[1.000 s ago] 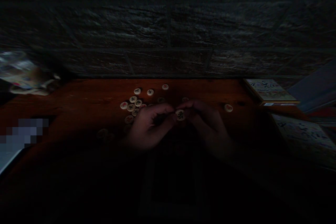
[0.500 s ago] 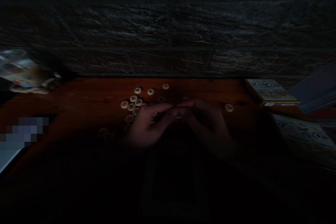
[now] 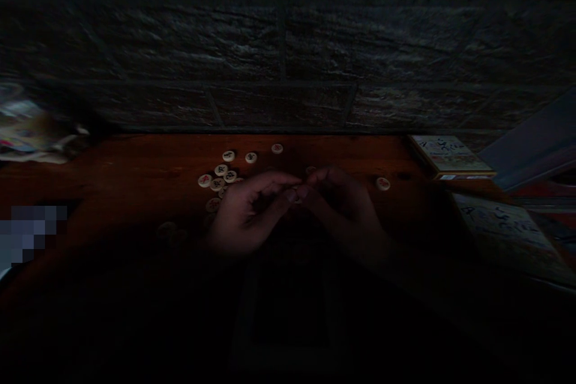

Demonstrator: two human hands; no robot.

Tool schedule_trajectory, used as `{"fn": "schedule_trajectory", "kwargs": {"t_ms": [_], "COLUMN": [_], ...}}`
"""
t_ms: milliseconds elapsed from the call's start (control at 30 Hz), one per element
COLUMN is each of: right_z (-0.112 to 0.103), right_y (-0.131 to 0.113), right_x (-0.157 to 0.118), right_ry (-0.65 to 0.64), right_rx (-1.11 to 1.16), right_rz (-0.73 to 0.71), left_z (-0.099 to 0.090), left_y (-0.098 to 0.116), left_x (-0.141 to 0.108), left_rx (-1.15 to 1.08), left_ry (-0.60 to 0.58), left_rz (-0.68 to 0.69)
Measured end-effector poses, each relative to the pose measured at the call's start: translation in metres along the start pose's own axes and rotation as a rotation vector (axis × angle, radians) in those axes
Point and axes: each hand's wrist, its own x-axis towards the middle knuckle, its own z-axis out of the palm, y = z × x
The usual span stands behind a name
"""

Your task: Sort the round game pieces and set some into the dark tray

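My left hand (image 3: 252,210) and my right hand (image 3: 344,204) meet at their fingertips over the dark wooden table (image 3: 148,162). Between the thumbs and fingers of both hands a round pale game piece (image 3: 296,194) is gripped, mostly covered. Several round pieces with red or black characters lie in a loose cluster left of my left hand, among them a red-marked one (image 3: 205,180). Behind my hands lie a black-marked piece (image 3: 251,158) and a red-marked piece (image 3: 277,148). Another red-marked piece (image 3: 383,183) is on its own to the right of my right hand.
A flat box (image 3: 452,155) with printed characters stands at the back right, and a similar box (image 3: 513,231) lies nearer. At the far left is a blurred plastic-wrapped item (image 3: 31,126). A stone-block wall (image 3: 288,42) rises behind the table. The foreground is very dark.
The view has shifted slightly, so everything on the table appears farther left. Both thumbs now cover more of the piece, whose black character showed before.
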Motion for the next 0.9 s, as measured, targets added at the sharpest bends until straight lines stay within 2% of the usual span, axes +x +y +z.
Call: {"fn": "schedule_trajectory", "kwargs": {"t_ms": [267,500,900], "right_z": [-0.001,0.000,0.000], "right_y": [0.000,0.000,-0.004], "right_x": [0.001,-0.001,0.000], "right_ry": [-0.020,-0.030,-0.014], "right_rx": [0.039,0.057,0.138], "right_rz": [0.056,0.018,0.075], "left_z": [0.002,0.001,-0.001], "left_y": [0.001,-0.005,-0.010], "left_x": [-0.003,0.000,-0.002], "left_rx": [0.079,0.013,-0.001], "left_ry": [0.003,0.030,0.029], "left_rz": [0.046,0.046,0.100]}}
